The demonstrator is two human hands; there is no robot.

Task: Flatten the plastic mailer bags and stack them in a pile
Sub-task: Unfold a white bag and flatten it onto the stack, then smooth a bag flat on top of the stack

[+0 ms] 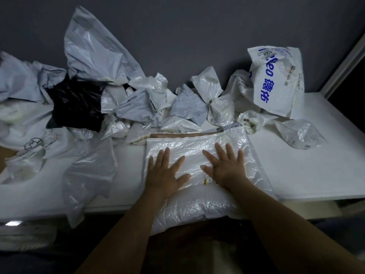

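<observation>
Closest in, a white mailer bag [197, 204] lies spread flat on the white table [306, 175], its near end drooping over the front edge. Both hands lie palm-down on it, side by side, fingers straight and fanned, gripping nothing: the left hand [166, 175] on the bag's left half, the right hand [227, 167] on its right half, next to a small printed label. Just left of the left hand, apart from it, a limp translucent bag [88, 171] hangs over the same edge. Beyond the fingertips a brown strip [177, 134] shows along the flat bag's far edge. Farther back, crumpled mailer bags [187, 107] heap against the grey wall [197, 36], with a black bag [77, 103] on the left and a blue-printed white bag [276, 80] propped on the right
</observation>
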